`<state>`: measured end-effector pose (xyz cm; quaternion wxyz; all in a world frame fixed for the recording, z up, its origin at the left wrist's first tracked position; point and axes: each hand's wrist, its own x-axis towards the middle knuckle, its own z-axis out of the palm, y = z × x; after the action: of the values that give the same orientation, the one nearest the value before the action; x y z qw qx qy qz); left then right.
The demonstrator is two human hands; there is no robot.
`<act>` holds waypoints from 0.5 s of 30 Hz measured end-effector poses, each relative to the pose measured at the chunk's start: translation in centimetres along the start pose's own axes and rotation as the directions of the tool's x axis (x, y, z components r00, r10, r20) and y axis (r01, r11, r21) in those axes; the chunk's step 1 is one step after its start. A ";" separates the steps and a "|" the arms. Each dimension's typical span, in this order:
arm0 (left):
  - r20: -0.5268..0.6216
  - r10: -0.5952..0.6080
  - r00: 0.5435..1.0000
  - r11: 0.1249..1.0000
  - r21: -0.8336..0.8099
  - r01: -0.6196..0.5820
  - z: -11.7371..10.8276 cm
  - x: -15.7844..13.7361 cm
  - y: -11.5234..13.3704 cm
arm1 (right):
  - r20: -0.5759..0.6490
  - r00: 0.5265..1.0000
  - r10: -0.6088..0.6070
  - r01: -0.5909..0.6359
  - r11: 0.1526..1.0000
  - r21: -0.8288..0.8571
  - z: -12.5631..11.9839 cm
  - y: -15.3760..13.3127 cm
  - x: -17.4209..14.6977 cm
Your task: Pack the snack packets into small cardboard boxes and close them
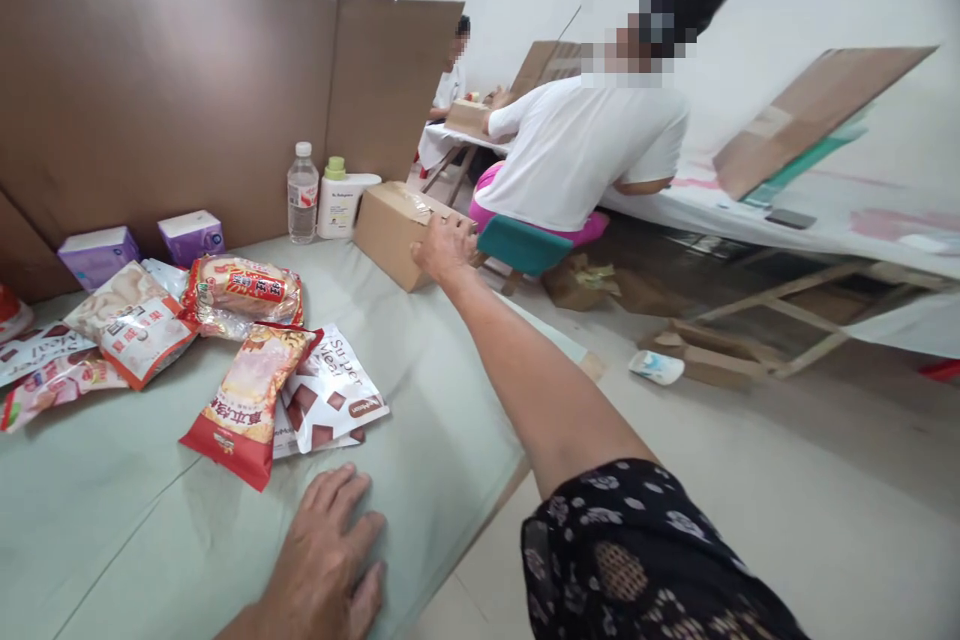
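My right arm reaches out to a small closed cardboard box (390, 235) at the table's far right edge. My right hand (448, 245) grips the near right end of this box, its fingers bent over the top edge. Clear tape shows on the lid. On the green tablecloth, my left hand (322, 555) lies with fingers apart and holds nothing. Just beyond it are a red and yellow snack bag (251, 395) and a white Super Meal pouch (334, 390). A clear plastic bottle (303, 195) and a white bottle with a green cap (343, 200) stand left of the box.
Tall cardboard panels (172, 110) wall off the table's back. Two purple tissue packs (191, 238) and several snack bags (142, 320) lie at left. A person in a white shirt (585, 155) sits at another table. An open carton (709, 355) and a paper cup (656, 367) are on the floor.
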<state>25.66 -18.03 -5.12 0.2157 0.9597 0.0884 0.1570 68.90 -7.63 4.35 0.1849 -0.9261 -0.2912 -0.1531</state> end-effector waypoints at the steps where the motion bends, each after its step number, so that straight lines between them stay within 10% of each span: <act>1: -0.005 -0.004 1.000 1.000 -0.006 0.004 0.1 0.0 0.0 | 0.007 1.000 -0.003 0.003 1.000 0.016 -0.1 -0.2 0.1; 8: -0.008 0.019 1.000 0.999 -0.039 -0.019 -0.1 0.3 -0.5 | -0.028 0.998 -0.057 0.061 0.985 0.163 -2.4 0.2 -2.3; 15: 0.036 0.020 0.999 0.998 -0.052 -0.018 -0.6 0.8 -0.3 | 0.075 0.954 -0.290 0.228 0.865 0.447 0.1 0.8 -15.5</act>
<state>26.15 -17.38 -4.49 0.2404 0.9573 0.0712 0.1439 57.25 -15.68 -2.00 0.3433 -0.8223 -0.4519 -0.0428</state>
